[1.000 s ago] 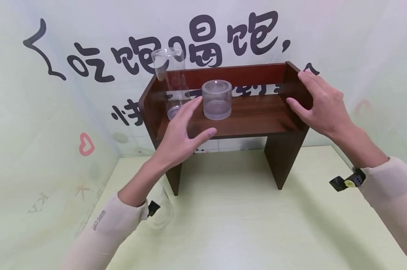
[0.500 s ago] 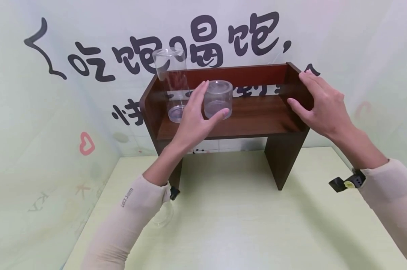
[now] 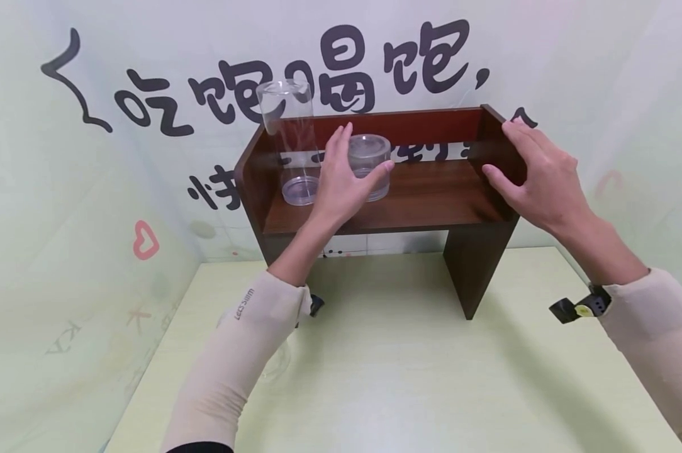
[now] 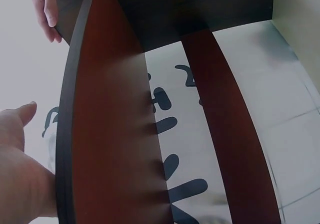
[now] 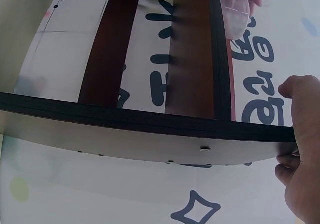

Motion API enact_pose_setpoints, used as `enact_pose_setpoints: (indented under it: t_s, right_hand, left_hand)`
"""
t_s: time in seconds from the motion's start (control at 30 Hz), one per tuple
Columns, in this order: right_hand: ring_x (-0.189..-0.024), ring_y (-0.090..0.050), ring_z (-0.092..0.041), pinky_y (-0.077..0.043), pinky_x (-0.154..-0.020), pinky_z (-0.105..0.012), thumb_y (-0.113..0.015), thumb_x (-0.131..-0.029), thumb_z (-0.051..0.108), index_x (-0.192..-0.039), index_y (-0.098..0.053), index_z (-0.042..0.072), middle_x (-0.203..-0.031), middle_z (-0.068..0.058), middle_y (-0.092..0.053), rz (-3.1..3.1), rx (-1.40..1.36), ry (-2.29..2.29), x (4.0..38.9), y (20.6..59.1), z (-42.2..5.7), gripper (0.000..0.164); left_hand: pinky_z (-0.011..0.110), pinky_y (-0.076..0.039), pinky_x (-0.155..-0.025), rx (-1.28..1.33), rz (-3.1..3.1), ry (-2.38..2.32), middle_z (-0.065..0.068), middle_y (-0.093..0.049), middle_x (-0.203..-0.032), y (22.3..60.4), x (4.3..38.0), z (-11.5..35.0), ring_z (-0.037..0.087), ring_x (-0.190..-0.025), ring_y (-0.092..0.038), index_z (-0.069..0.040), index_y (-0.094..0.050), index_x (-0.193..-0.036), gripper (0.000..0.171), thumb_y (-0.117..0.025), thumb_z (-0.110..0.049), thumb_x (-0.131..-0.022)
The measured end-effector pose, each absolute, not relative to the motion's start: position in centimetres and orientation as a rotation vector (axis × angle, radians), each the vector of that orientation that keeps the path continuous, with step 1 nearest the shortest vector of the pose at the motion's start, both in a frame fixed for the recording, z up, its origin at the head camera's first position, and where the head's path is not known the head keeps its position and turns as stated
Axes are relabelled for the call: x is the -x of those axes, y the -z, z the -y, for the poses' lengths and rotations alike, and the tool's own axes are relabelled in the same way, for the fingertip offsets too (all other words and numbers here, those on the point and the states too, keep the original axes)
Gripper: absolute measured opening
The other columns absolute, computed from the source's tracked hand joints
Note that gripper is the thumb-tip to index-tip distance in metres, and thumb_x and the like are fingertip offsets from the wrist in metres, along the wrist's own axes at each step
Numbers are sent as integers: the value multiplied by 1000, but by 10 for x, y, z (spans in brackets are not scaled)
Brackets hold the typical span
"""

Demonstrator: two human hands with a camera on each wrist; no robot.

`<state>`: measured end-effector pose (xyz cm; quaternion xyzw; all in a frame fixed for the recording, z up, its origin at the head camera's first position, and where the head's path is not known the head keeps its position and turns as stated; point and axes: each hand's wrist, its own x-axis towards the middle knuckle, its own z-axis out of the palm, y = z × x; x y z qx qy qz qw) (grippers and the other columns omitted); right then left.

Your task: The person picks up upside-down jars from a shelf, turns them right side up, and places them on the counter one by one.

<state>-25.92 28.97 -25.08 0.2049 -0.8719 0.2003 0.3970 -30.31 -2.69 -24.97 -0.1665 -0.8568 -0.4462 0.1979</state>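
1. Pale walls (image 3: 596, 69) with large black Chinese characters (image 3: 343, 47) are rising behind a light green, smooth surface (image 3: 397, 365).
2. On the surface, a dark reddish-brown wooden shelf (image 3: 431, 195) is standing on its end panels.
3. Near the shelf's left end, a tall, clear, glass-like cylinder (image 3: 287, 141) is standing upright; just right of it, a short, wide, clear cylinder (image 3: 369, 154) is standing upright.
4. The left hand (image 3: 343, 182) is partly covering the short cylinder, its fingers lying straight by the left side and its thumb spreading apart in front; whether they are touching it, I cannot tell.
5. Well apart from it, the right hand (image 3: 545, 176) is gripping the shelf's right end panel, thumb inside, fingers outside.
6. Beside the beige left sleeve (image 3: 228, 371), another clear, rounded object (image 3: 277, 362) is sitting partly hidden.
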Motion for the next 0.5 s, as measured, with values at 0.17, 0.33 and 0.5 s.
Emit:
enact_pose_setpoints:
  t_s: [0.17, 0.33, 0.5]
  right_hand:
    - [-146, -50, -38, -50, -102, -73, -77, -94, 17, -153, -55, 3, -154, -22, -55, 2205, -517, -510, 259, 251, -289, 65]
    - [-146, -51, -37, -49, -104, -71, -78, -94, 17, -152, -55, 3, -154, -22, -56, 2204, -512, -518, 259, 252, -288, 64]
    - [-146, -51, -37, -50, -103, -70, -78, -94, 17, -152, -56, 3, -153, -22, -57, 2200, -509, -518, 258, 251, -287, 64]
  left_hand:
    - [48, -44, -119, 404, 2400, 1269, 8, -33, -170, 248, 309, 22, 27, -149, -41, -13, -32, -166, 97, -81, -48, -90]
    - [47, -44, -118, 352, 2420, 1243, 9, -39, -166, 247, 314, 17, 27, -145, -46, -11, -35, -165, 96, -83, -48, -89]
    - [48, -47, -115, 285, 2448, 1207, 10, -45, -161, 247, 318, 14, 28, -140, -51, -11, -39, -163, 93, -82, -49, -90]
